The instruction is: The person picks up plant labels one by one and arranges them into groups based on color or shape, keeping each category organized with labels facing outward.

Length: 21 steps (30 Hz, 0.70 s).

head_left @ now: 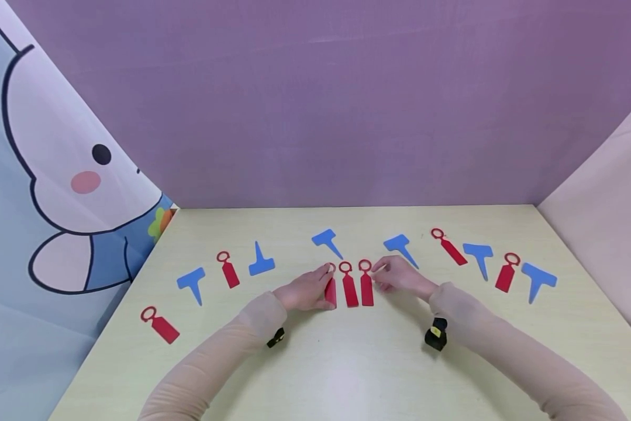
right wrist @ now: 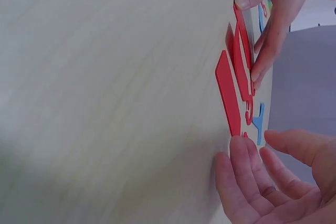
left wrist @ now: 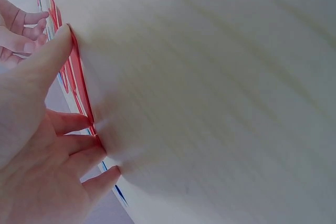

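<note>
Three flat red plant tags with ring tops lie side by side mid-table in the head view: a left tag (head_left: 331,295), a middle tag (head_left: 350,292) and a right tag (head_left: 366,291). My left hand (head_left: 304,290) spans the left tag lengthwise, thumb at its lower end and fingers by its ring, which they partly hide. In the left wrist view that tag (left wrist: 79,77) lies between thumb and fingers. My right hand (head_left: 399,275) is beside the right tag's ring, fingers loosely bent. The right wrist view shows its fingertips at the end of that tag (right wrist: 227,93), gripping nothing.
Blue T-shaped plant tags lie behind, among them one tag (head_left: 326,238) and another tag (head_left: 398,242) near my right hand. More red and blue tags are spread left and right, such as a red tag (head_left: 165,329) and a blue tag (head_left: 538,278). A purple backdrop (head_left: 315,117) stands behind the table.
</note>
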Each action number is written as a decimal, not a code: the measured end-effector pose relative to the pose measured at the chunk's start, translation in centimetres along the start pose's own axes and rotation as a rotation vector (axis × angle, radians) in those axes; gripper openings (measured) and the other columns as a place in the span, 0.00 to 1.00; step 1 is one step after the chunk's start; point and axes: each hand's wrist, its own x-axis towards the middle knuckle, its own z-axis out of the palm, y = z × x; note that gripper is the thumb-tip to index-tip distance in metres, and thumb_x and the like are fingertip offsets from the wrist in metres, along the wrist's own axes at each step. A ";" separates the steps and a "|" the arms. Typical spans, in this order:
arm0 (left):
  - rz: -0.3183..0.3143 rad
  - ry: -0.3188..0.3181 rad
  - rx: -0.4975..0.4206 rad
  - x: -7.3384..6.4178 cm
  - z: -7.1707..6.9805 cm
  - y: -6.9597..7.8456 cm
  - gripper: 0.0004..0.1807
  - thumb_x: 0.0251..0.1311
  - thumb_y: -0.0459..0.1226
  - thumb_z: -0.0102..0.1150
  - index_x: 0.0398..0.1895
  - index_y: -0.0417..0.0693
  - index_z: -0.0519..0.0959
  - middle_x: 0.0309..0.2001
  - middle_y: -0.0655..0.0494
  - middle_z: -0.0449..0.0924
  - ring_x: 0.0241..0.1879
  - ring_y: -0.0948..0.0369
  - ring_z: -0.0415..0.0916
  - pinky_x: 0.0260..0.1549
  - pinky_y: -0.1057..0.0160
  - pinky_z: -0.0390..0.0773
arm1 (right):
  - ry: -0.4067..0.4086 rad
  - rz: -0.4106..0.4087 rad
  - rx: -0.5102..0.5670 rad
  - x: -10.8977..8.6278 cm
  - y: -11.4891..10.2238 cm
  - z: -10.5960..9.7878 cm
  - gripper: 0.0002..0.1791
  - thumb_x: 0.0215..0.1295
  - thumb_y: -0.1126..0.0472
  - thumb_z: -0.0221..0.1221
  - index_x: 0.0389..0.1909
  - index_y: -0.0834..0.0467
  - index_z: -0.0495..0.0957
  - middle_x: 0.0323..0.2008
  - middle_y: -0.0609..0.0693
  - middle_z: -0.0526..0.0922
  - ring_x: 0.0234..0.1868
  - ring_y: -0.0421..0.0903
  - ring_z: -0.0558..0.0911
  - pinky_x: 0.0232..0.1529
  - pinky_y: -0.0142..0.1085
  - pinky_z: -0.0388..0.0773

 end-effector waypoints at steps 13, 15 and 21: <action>0.000 -0.002 0.012 0.0 0.1 0.0 0.45 0.53 0.55 0.53 0.67 0.39 0.48 0.68 0.46 0.44 0.67 0.54 0.44 0.61 0.61 0.56 | -0.008 -0.084 -0.056 -0.4 0.5 -2.1 0.14 0.57 0.67 0.54 0.43 0.72 0.71 0.29 0.61 0.78 0.23 0.47 0.78 0.28 0.36 0.77; 0.003 -0.001 0.017 0.1 0.1 0.0 0.45 0.53 0.55 0.53 0.67 0.39 0.49 0.68 0.46 0.44 0.67 0.54 0.44 0.61 0.61 0.56 | -0.009 -0.088 -0.064 -0.4 0.6 -2.4 0.15 0.58 0.67 0.53 0.44 0.72 0.71 0.30 0.62 0.78 0.24 0.47 0.78 0.29 0.37 0.77; 0.005 0.004 0.029 0.1 0.2 0.0 0.45 0.53 0.55 0.53 0.67 0.39 0.49 0.68 0.45 0.45 0.66 0.54 0.44 0.61 0.61 0.56 | 0.010 -0.095 -0.093 -0.5 1.0 -3.3 0.15 0.59 0.68 0.53 0.45 0.72 0.71 0.31 0.62 0.77 0.25 0.50 0.79 0.30 0.40 0.78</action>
